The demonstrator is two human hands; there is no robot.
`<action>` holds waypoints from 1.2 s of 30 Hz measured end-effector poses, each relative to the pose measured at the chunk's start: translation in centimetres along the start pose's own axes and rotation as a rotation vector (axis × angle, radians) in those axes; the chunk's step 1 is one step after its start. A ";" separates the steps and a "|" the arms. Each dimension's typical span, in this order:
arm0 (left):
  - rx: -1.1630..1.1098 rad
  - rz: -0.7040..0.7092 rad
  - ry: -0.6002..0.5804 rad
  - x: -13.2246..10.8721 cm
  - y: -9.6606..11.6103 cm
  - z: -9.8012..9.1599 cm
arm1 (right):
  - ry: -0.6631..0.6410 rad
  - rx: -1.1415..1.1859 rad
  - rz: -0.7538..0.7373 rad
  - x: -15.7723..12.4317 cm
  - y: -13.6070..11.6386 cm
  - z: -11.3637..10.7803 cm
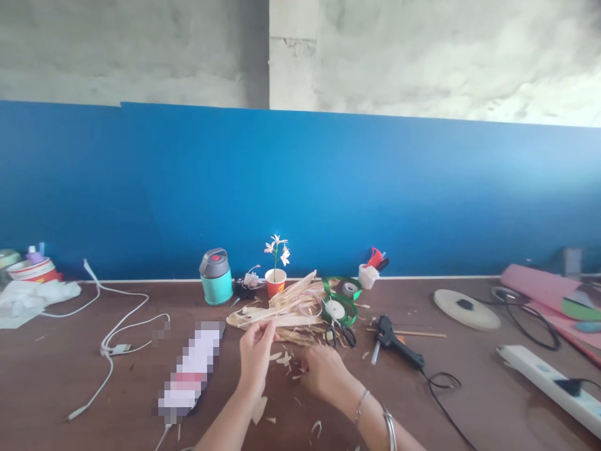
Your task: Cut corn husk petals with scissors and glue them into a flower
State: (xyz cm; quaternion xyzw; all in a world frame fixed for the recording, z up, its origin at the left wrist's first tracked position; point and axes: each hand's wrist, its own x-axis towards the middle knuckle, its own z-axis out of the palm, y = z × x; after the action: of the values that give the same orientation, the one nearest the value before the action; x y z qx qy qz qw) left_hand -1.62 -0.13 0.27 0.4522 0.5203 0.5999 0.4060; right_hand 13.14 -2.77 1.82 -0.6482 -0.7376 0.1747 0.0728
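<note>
My left hand [256, 354] is raised in front of a pile of pale dried husks [295, 300], thumb and fingers pinched together. What the pinch holds, if anything, is too small to make out. To its right, my right hand [326, 374] is low over the table with its fingers curled in, and whatever lies between them is hidden. Small cut pieces [284, 359] of husk lie between and below the hands. Beyond the right hand are black-handled scissors [340, 336] and a roll of green ribbon [347, 311]. A black glue gun [397, 341] lies farther right.
A paper cup [276, 285] with white flowers [277, 245] stands at the back beside a turquoise container [216, 287]. A blurred phone [192, 369] lies left, near white cables [110, 338]. On the right are a power strip [549, 379], a round disc [464, 310] and pink sheets [539, 285].
</note>
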 end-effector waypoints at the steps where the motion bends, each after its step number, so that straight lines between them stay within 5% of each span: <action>1: -0.008 -0.001 -0.001 0.0 0.1 0.0 | 0.015 0.086 0.009 0.4 0.2 -0.2; 7: -0.040 -0.090 -0.018 -0.1 0.5 0.3 | -0.011 0.667 -0.014 3.1 0.4 -1.6; 14: -0.097 -0.132 -0.067 -0.4 0.5 0.5 | 0.118 1.348 -0.059 3.7 -1.0 -2.4; 20: -0.077 -0.157 -0.070 -0.8 0.7 0.7 | 0.266 1.392 -0.140 4.2 -0.5 -1.4; 36: -0.014 -0.132 -0.140 -0.3 -0.5 0.4 | 0.345 1.334 -0.161 4.4 -0.4 0.0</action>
State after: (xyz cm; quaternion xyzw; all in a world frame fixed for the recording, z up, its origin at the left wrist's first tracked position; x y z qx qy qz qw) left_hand -1.10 -0.25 -0.25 0.4550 0.5153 0.5425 0.4829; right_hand 12.08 1.50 1.48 -0.4268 -0.4963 0.4793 0.5847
